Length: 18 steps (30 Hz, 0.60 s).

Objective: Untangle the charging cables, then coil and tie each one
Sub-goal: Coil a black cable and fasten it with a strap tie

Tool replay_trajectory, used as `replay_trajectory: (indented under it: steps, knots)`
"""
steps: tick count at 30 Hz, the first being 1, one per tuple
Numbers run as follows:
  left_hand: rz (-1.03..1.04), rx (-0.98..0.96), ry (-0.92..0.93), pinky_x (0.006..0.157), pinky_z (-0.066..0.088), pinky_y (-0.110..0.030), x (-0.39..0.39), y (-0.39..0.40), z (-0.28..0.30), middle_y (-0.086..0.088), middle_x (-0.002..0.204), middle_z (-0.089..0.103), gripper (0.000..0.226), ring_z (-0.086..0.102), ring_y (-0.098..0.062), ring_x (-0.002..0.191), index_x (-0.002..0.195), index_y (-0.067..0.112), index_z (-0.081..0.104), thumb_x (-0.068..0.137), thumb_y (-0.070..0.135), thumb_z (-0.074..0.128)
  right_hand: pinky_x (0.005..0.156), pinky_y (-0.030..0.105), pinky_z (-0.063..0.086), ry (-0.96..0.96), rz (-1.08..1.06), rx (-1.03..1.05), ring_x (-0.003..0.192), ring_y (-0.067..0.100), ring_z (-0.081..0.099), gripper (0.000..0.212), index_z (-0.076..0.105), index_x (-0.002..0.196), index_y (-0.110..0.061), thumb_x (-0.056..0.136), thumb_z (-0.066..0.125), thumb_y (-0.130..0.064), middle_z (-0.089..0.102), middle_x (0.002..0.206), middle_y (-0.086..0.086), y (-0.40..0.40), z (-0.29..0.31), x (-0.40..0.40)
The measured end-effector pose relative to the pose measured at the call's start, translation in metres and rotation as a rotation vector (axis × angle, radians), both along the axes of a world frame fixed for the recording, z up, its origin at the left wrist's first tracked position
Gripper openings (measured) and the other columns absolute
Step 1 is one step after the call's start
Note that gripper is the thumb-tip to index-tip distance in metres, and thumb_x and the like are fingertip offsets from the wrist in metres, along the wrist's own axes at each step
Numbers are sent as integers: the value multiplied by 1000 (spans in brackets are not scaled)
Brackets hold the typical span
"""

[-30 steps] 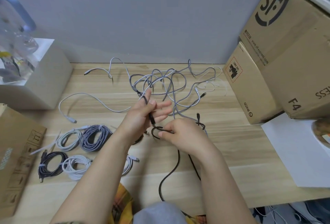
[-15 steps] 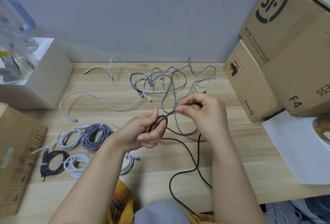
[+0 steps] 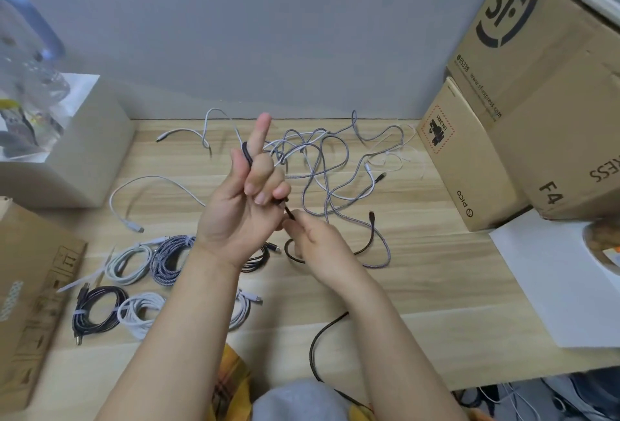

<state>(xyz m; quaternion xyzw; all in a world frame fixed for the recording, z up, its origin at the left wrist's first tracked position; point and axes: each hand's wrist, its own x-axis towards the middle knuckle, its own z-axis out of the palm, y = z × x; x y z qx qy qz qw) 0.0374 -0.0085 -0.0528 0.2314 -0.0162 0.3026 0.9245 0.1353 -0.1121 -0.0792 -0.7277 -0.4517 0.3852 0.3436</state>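
My left hand (image 3: 241, 206) is raised palm up above the desk middle, index finger pointing up, other fingers curled. A black cable (image 3: 367, 243) loops around those fingers near the thumb. My right hand (image 3: 318, 246) pinches the same black cable just below the left fingers. The cable's slack runs down over the desk's front edge toward my lap. Behind the hands lies a tangle of grey and white cables (image 3: 322, 165). Several coiled, tied cables (image 3: 134, 286) lie at the front left.
A white box (image 3: 84, 152) with a clear jug stands at the back left. A flat cardboard box (image 3: 27, 303) lies at the left edge. Two large cartons (image 3: 503, 118) stand on the right, with white paper (image 3: 553, 286) in front of them.
My left hand has risen and opened upward with the black cable wrapped over its fingers. My right hand moved from upper right down to just under the left hand.
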Motion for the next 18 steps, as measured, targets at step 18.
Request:
replay_trajectory:
  steps: [18]
  knots:
    - [-127, 951, 1071, 70, 47, -26, -3, -16, -42, 5, 57, 54, 40, 49, -10, 52, 140, 17, 36, 100, 19, 42, 63, 27, 32, -470, 149, -124, 77, 17, 53, 13, 71, 83, -32, 86, 58, -35, 57, 68, -8, -14, 44, 2]
